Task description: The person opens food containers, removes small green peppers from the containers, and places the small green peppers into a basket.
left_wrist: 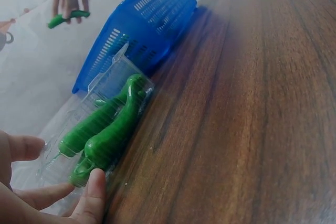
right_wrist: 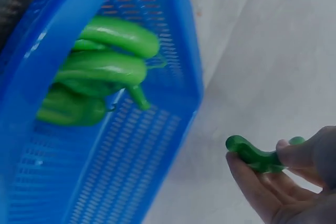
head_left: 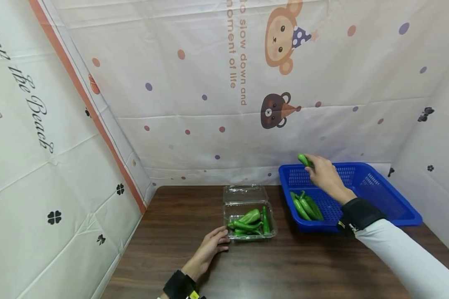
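- White sleeve (head_left: 411,253) on right arm, reaching in from lower right; black band (head_left: 363,214) at wrist.
- Black strap with yellow patch (head_left: 179,285) on left wrist, bottom edge of head view.
- Dark wood-grain table (head_left: 284,270) under everything, grain plain in left wrist view.
- Left hand (head_left: 209,248) at left front corner of clear plastic container (head_left: 254,238): fingertips touching, fingers mostly straight, no clamp. Hands well apart.
- Inside container: several green peppers (head_left: 250,217), one slim one along right side, others piled crosswise to its left. Exact count hidden by overlap.
- Hinged lid (head_left: 245,194) folded back, open, on far side of container.
- Blue basket (head_left: 381,199) just right of container, perforated sides and floor. Loose peppers (head_left: 301,207) bunched at its left end.
- Right hand (head_left: 326,176) above basket, near far left rim, thumb and fingers pinching one curved pepper (head_left: 303,159); clear of basket wall in right wrist view.
- Behind: white printed cloth (head_left: 194,145) with dots, monkey and bear heads, lettering.
- Far left: second cloth panel (head_left: 78,182), clovers, orange stripe.
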`<state>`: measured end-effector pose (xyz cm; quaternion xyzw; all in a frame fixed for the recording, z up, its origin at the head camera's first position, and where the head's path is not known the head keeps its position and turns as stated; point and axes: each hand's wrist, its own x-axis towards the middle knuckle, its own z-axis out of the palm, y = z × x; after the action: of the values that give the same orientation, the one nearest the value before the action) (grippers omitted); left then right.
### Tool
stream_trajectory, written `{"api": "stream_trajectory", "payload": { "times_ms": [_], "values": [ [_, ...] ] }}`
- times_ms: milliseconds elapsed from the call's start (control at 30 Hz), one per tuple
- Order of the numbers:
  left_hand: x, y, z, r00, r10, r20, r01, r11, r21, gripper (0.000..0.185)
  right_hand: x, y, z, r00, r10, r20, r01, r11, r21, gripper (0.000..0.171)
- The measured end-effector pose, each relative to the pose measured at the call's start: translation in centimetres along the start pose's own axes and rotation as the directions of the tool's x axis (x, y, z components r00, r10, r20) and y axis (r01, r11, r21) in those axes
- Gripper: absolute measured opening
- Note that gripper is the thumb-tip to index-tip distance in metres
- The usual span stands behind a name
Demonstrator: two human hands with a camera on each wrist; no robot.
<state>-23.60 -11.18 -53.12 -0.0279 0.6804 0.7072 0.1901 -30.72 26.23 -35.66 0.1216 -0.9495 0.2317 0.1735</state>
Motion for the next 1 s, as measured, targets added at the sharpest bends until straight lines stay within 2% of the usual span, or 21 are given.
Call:
{"api": "stream_trajectory", "payload": {
  "times_ms": [100,200,367,533,800,1000],
  "values": [
    [-0.1,-0.1,0.0,1.000,-0.004,0.003,0.004,1.000,0.002,0.066,-0.4,1.1,0.2,0.997,0.045,0.070,-0.046,0.999,0.011,0.046],
    [-0.2,-0.2,0.1,1.000,-0.008,0.008,0.008,1.000,0.004,0.066,-1.0,2.2,0.5,0.983,0.095,0.159,-0.099,0.995,0.020,0.045],
    [-0.3,-0.2,0.2,1.000,-0.004,0.013,0.004,1.000,0.005,0.066,-1.7,3.6,1.1,0.941,0.144,0.305,-0.149,0.989,-0.006,0.043],
    [-0.2,-0.1,0.4,1.000,0.010,0.007,-0.010,1.000,-0.008,0.064,-1.9,4.4,2.0,0.888,0.193,0.417,-0.213,0.977,0.002,0.045],
    [-0.1,0.0,0.4,1.000,0.018,0.001,-0.018,1.000,-0.017,0.063,-1.6,5.1,3.7,0.809,0.273,0.521,-0.314,0.949,-0.010,0.044],
    [-0.1,0.1,0.4,1.000,0.004,0.003,-0.004,1.000,-0.015,0.064,-1.4,5.0,4.2,0.781,0.303,0.546,-0.341,0.940,-0.035,0.044]
  ]
}}
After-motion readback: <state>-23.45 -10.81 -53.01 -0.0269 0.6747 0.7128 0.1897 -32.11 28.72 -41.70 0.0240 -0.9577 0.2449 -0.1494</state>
